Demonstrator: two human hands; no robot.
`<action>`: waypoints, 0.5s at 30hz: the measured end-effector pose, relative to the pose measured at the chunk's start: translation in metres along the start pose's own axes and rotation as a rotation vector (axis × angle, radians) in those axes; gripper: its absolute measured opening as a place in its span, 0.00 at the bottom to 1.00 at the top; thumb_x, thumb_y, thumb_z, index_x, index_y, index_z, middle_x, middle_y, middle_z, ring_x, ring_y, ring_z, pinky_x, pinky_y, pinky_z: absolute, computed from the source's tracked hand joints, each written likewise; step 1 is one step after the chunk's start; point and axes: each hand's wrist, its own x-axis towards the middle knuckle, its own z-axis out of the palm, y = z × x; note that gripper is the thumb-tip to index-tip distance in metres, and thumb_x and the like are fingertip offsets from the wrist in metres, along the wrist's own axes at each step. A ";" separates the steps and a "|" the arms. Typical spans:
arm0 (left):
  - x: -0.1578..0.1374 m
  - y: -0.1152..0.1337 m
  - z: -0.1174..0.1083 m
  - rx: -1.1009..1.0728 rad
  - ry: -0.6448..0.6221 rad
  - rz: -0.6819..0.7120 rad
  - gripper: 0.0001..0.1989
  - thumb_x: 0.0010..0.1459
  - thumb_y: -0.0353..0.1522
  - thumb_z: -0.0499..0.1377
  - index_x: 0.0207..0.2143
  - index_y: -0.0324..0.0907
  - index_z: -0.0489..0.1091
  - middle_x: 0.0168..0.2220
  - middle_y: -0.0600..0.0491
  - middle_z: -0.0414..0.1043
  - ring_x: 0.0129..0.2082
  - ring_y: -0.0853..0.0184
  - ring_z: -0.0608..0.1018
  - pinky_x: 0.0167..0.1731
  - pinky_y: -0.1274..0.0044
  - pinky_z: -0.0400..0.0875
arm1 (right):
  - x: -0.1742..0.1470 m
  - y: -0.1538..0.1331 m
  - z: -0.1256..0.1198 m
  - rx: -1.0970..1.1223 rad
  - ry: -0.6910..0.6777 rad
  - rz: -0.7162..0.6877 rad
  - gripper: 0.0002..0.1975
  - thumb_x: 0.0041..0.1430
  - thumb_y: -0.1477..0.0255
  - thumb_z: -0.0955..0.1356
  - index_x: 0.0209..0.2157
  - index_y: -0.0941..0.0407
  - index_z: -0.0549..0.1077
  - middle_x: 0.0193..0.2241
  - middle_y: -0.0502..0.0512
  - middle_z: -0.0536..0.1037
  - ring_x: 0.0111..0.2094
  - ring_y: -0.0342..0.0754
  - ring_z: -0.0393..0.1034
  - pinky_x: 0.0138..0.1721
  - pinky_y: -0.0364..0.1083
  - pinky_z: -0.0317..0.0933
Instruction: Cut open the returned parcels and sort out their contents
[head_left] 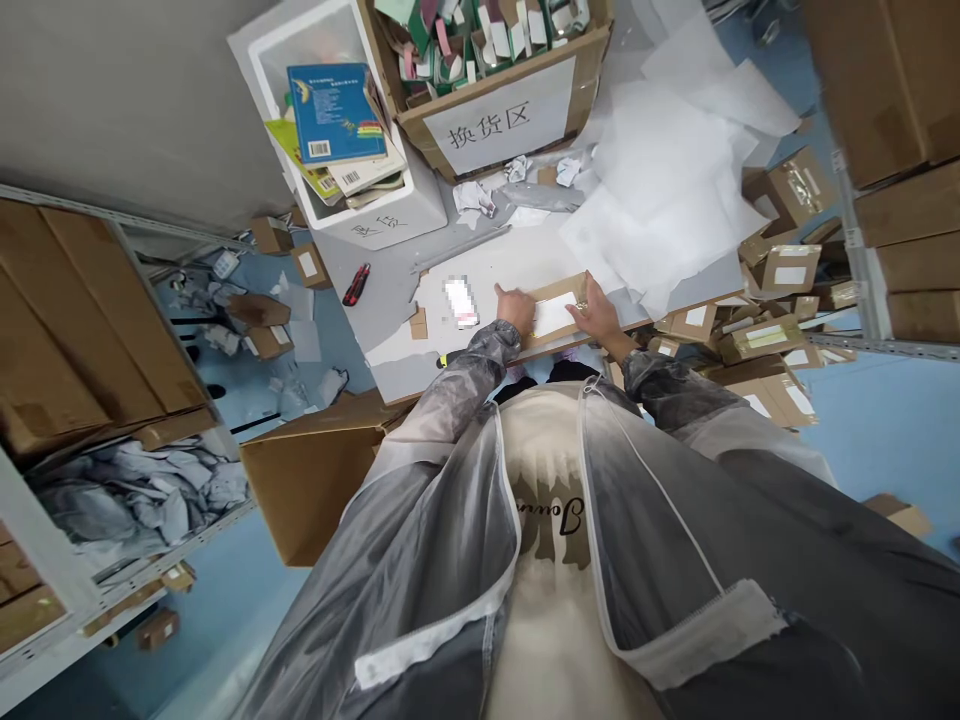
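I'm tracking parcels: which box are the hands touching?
The small white-labelled box: left hand and right hand are on it. The large box with the sign, behind it, has neither.

Indoor light, diffuse, fairly bright around the fingers [592,292]; shadows faint, soft-edged. White sheets [660,180] beyond and right of the fingers nearly washed out, folds barely legible. Phone screen [460,303], left of the fingers, glaring white, pixelated patchily. Strong wide-angle stretch: shelving [45,545] far left of the fingers tilts. Jacket [420,580], below them, enlarged, soft in detail. Lower left corner dim.
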 end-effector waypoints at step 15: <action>-0.011 -0.031 -0.015 -0.018 -0.067 0.264 0.54 0.78 0.39 0.63 0.97 0.49 0.42 0.89 0.33 0.57 0.79 0.32 0.68 0.65 0.50 0.83 | -0.005 -0.002 0.012 0.137 0.058 0.140 0.49 0.86 0.40 0.60 0.94 0.50 0.54 0.85 0.60 0.74 0.82 0.70 0.74 0.81 0.69 0.75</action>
